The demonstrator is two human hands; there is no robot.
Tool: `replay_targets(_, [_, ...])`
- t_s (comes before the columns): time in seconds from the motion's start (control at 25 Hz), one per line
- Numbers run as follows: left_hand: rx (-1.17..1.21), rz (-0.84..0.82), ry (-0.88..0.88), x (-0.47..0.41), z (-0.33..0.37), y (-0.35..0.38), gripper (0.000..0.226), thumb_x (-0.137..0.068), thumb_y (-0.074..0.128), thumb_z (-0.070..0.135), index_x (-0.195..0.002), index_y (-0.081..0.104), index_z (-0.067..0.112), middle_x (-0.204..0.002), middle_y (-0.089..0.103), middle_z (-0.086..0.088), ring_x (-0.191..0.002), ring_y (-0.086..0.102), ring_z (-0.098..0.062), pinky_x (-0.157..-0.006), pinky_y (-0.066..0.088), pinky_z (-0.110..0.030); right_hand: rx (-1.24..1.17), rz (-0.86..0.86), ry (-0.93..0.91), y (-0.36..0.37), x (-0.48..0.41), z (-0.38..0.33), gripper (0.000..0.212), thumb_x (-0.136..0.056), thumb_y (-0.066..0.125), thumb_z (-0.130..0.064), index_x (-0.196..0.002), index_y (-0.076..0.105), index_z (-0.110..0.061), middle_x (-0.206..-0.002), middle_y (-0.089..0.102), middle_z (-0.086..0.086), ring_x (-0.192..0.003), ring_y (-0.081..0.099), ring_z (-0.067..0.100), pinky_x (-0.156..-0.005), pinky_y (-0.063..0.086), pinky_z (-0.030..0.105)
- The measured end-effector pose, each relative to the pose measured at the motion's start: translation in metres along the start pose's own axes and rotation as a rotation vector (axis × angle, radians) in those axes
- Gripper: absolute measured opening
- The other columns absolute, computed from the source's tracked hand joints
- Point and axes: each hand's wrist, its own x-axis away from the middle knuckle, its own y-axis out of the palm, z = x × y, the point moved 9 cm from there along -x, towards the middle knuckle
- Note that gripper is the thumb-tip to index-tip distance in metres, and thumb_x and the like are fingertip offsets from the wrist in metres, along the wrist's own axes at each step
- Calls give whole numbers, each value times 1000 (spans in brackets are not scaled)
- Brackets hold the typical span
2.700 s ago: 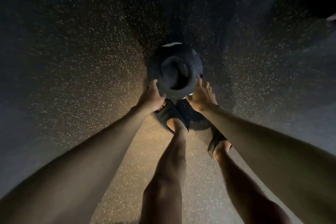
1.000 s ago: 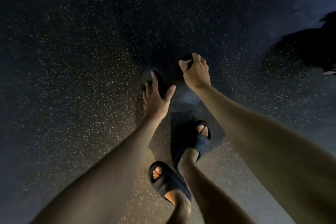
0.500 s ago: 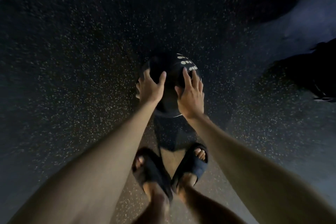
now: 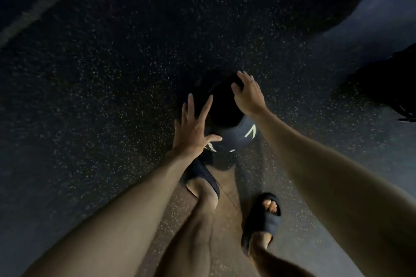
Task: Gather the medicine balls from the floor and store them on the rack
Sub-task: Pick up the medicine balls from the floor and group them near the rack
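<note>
You stood bent over the speckled rubber floor (image 4: 101, 108), both arms reaching down to a dark medicine ball (image 4: 227, 119) just ahead of your feet. Your left hand (image 4: 193, 128) lay against the ball's near left side, fingers straight and splayed wide. Your right hand (image 4: 248, 94) was laid over its far upper right, fingers draped lightly along the curve.

Neither hand was closed. The ball was too broad to wrap, so the palms were set on opposite flanks, most likely to squeeze it between them. In the dim light it could not be told whether the ball sat on the floor or had cleared it. White markings (image 4: 251, 134) showed on its near face.

Your feet, in dark slides, were staggered behind it, the left slide (image 4: 202, 175) just beside the ball and the right slide (image 4: 263, 218) farther back. That stance probably braced you for the weight. A dark bulky shape (image 4: 382, 83) lay well apart at the right, too shadowed to identify.

No rack was in view, so the carry looked not yet begun. The likely risk was that the offset hold would let the ball roll out sideways.
</note>
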Motion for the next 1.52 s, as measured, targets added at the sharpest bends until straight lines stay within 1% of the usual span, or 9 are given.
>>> replay_targets(0.12, [207,-45,-37,4,-23,-5,120,-71,83,47,-151,-6,59,-166,-2,-12,-151,15,-37,-110,40,-58,-123,199,53,-6,37,10,53,-102,49,-36,-150,42,-16,-153,44,9,-144,36,28,-119,31,47])
replay_targets(0.24, [360,-61,-44,-12,-35,-25,119,-70,87,37,-153,4,56,-164,9,-16,-151,16,-35,-113,35,-51,-234,187,185,17,92,22,74,-97,42,-63,-158,19,-29,-166,18,8,-154,14,26,-123,21,51])
replay_targets(0.48, [474,-15,-240,-72,-76,-71,92,-84,69,56,-158,20,31,-158,31,-12,-143,36,-29,-109,37,-41,-152,136,291,15,25,-41,80,-98,38,-67,-162,4,-33,-170,-1,13,-155,-1,36,-121,10,60])
replay_targets(0.72, [435,82,-184,-77,-56,-86,124,-74,64,75,-159,-13,25,-165,-9,-21,-152,4,-41,-119,19,-59,-71,120,-78,-3,-47,-132,73,-99,60,-37,-157,28,-7,-168,18,12,-157,7,27,-127,11,44])
replay_targets(0.84, [518,71,-245,-109,-77,-111,116,-80,62,71,-158,-15,32,-165,-8,-20,-149,13,-46,-113,34,-61,-68,49,-170,-2,-66,-161,67,-101,58,-28,-157,28,-7,-168,19,11,-157,11,26,-127,13,39])
replay_targets(1.04, [551,81,-413,-171,-94,-169,97,-90,52,67,-161,-1,28,-163,16,-20,-143,34,-41,-107,40,-51,143,133,-288,5,-46,-172,75,-101,56,-33,-162,16,-15,-170,8,10,-157,4,26,-127,10,48])
replay_targets(1.2, [624,132,-554,-212,-96,-189,80,-96,40,67,-160,8,31,-165,14,-16,-147,25,-41,-112,34,-54,200,72,-349,2,-78,-188,87,-99,61,-29,-163,3,-23,-170,-11,7,-157,-11,27,-127,10,53])
replay_targets(1.36, [606,314,-352,-217,-85,-207,80,-97,46,61,-160,12,27,-165,12,-15,-151,17,-35,-120,24,-55,226,1,-297,-18,-136,-215,83,-102,55,-38,-163,0,-27,-170,-10,4,-156,-12,24,-127,0,52])
replay_targets(1.52, [557,230,-284,-218,-71,-207,94,-91,54,65,-159,-4,38,-166,-10,-13,-152,0,-39,-118,20,-56,276,-112,-201,-41,-202,-248,79,-102,49,-50,-163,3,-29,-171,-2,4,-157,-5,24,-126,1,55])
